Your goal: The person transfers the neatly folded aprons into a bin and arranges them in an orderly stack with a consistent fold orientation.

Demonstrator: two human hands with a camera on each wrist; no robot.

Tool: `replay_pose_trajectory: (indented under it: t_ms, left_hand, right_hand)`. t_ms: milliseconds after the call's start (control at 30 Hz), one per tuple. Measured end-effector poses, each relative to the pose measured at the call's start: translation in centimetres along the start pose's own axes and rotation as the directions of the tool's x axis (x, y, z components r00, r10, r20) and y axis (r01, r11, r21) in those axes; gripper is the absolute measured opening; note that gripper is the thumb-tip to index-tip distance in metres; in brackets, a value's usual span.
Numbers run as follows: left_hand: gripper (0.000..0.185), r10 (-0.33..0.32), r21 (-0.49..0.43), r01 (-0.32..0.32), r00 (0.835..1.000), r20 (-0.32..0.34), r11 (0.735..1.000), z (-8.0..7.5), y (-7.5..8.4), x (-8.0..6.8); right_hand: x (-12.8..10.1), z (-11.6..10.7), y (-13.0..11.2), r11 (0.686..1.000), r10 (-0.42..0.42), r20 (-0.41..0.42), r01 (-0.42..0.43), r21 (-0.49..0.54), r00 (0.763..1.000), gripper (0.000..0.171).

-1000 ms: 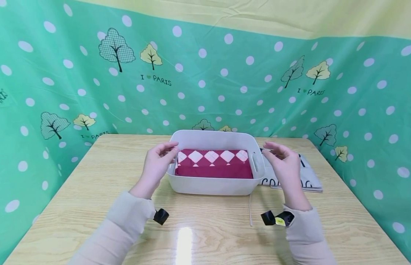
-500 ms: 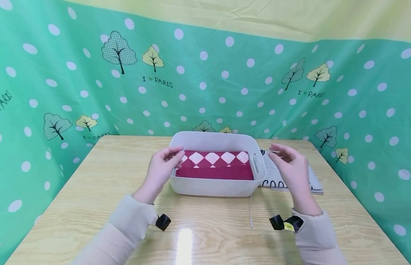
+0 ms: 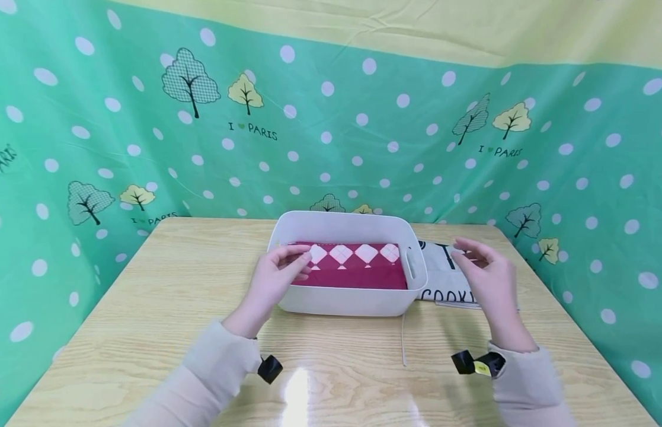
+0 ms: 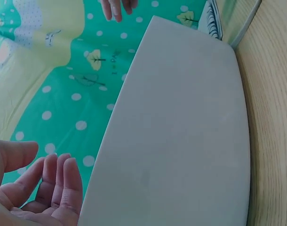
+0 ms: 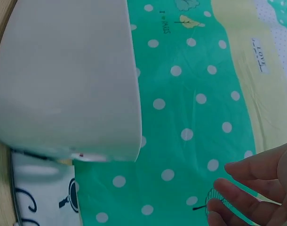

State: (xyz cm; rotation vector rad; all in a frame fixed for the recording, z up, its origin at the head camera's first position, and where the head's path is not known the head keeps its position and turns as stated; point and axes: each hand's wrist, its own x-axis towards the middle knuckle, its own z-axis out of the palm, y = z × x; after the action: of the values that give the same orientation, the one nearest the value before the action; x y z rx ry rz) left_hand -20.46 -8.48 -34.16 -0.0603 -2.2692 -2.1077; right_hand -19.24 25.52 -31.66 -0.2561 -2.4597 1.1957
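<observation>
Hands [image 3: 272,281] [image 3: 488,279] both loose-fingered, empty, flanking smooth rounded plastic bin [image 3: 347,299] w/ folded argyle cloth [image 3: 357,267].

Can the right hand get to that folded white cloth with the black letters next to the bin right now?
Probably yes. The right hand hovers just above the folded white cloth, which lies in the open on the table beside the white bin, nothing between them.

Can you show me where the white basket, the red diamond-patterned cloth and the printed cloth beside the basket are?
white basket [image 3: 344,301]: head view, on its bare front wall.
red diamond-patterned cloth [image 3: 363,274]: head view, on the plain red band inside the basket.
printed cloth [image 3: 443,273]: head view, on the pale part right of the basket.
</observation>
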Motion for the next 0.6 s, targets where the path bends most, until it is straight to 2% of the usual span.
replay_pose_trajectory:
  t_ms: [367,600]
  left_hand:
    - [0.026,0.019,-0.041,-0.017,0.997,0.073,0.999,1.3,-0.1,-0.8]
    - [0.025,0.014,-0.053,-0.008,0.994,0.107,0.999,1.9,-0.2,-1.2]
  right_hand:
    - [0.6,-1.1,2.7,0.995,-0.025,-0.020,0.023,-0.094,0.999,0.037]
    - [1.0,-1.3,4.2,0.991,0.037,-0.013,-0.039,-0.126,0.999,0.038]
